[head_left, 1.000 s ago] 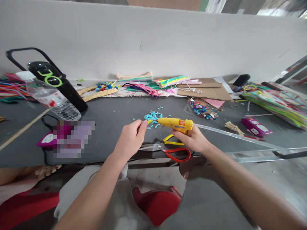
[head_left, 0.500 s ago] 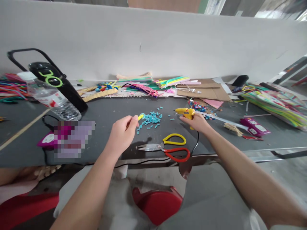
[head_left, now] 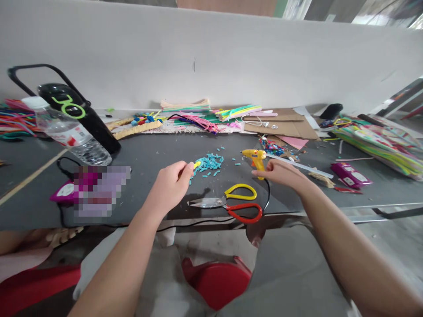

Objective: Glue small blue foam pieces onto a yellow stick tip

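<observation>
Bare dark table [head_left: 148, 154] between the hands, hemmed by scissors [head_left: 231, 202], blue scraps [head_left: 208, 164] and standing glue gun [head_left: 255, 158].

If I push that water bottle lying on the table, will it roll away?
Probably. The water bottle is round and lies on its side, so it may roll. It leans against the black flask, which might stop it that way. Clear thin plastic looks squashy.
</observation>
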### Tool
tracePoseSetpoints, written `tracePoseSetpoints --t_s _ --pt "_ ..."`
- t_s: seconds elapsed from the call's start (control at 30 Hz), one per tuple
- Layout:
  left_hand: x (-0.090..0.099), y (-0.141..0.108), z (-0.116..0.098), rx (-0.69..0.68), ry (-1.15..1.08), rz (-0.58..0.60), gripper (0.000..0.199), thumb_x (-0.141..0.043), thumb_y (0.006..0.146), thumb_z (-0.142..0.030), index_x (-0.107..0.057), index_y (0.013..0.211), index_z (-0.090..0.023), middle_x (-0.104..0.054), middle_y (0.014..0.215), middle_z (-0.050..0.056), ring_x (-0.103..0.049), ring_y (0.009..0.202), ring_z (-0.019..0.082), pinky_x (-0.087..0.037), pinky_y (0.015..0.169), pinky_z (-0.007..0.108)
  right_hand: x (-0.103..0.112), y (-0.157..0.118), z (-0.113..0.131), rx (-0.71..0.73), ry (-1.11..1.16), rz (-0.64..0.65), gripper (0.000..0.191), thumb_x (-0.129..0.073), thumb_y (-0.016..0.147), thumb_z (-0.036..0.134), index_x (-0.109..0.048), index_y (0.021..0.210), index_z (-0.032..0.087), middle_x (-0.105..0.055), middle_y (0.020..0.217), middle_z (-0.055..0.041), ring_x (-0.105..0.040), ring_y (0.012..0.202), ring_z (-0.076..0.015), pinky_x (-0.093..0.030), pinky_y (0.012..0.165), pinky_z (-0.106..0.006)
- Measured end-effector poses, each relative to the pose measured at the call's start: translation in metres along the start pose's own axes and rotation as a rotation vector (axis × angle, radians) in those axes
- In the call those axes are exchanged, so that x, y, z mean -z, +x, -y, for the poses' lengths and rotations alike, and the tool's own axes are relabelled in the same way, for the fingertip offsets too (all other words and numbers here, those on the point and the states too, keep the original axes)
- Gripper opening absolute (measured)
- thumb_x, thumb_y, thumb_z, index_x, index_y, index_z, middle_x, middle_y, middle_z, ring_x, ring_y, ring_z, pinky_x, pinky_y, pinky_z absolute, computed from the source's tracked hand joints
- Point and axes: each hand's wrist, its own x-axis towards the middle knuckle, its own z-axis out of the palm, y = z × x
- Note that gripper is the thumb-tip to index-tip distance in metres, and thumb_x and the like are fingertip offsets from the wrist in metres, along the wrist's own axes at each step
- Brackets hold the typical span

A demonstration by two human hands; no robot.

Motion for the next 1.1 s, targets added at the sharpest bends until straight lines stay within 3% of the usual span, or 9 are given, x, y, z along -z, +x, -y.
tracePoseSetpoints --t_s 0.2,0.33,0.47,0.6,0.83,1.1 --pt "0.000 0.001 0.002 0.008 -0.016 0.003 0.045 -0.042 0.099 -0.053 -0.063 0.077 -0.020 -0.063 0.066 0.000 -0.055 0.062 0.015 -0.035 0.058 0.026 0.014 -0.024 0.011 0.040 0.033 0.188 0.063 -0.054 0.080 0.075 -0.041 0.052 0.021 -0.042 0.052 0.0010 -0.034 0.050 -0.0122 -0.022 0.052 -0.032" --pt "0.000 0.000 0.001 0.008 0.002 0.018 0.046 -0.040 0.100 -0.053 -0.064 0.078 -0.020 -0.058 0.061 -0.001 -0.051 0.058 0.015 -0.033 0.057 0.026 0.001 -0.035 0.038 0.309 0.239 0.314 0.052 -0.055 0.087 0.062 -0.045 0.058 0.020 -0.043 0.055 0.0031 -0.037 0.052 -0.0114 -0.027 0.051 -0.029" --pt "-0.001 0.001 0.000 0.010 0.016 0.024 0.046 -0.039 0.100 -0.052 -0.063 0.078 -0.020 -0.060 0.062 0.000 -0.051 0.057 0.016 -0.033 0.056 0.026 -0.020 -0.035 0.071 0.489 0.369 0.158 0.024 -0.058 0.092 0.043 -0.065 0.087 0.020 -0.061 0.073 0.0009 -0.051 0.064 -0.0127 -0.038 0.060 -0.026" --pt "-0.001 0.002 0.001 0.009 0.013 0.032 0.045 -0.039 0.099 -0.052 -0.063 0.078 -0.020 -0.063 0.066 0.001 -0.053 0.059 0.016 -0.033 0.057 0.026 -0.040 -0.022 0.092 0.571 0.330 0.037 0.018 -0.059 0.092 0.028 -0.070 0.104 0.019 -0.066 0.089 -0.0027 -0.054 0.071 -0.0132 -0.040 0.068 -0.026" --pt "0.002 0.000 0.006 0.010 0.021 0.024 0.043 -0.040 0.100 -0.050 -0.063 0.079 -0.020 -0.063 0.067 0.001 -0.055 0.062 0.016 -0.035 0.059 0.026 -0.052 -0.012 0.111 0.606 0.321 -0.044 0.017 -0.058 0.094 0.024 -0.072 0.103 0.019 -0.065 0.095 -0.0042 -0.055 0.073 -0.0132 -0.040 0.070 -0.026" --pt "0.005 0.001 0.008 0.016 0.034 0.023 0.042 -0.041 0.100 -0.049 -0.063 0.079 -0.020 -0.064 0.069 0.000 -0.054 0.063 0.015 -0.034 0.059 0.026 -0.062 0.002 0.143 0.711 0.287 0.010 0.017 -0.060 0.094 0.022 -0.072 0.107 0.019 -0.067 0.100 -0.0051 -0.059 0.084 -0.0152 -0.042 0.077 -0.026"
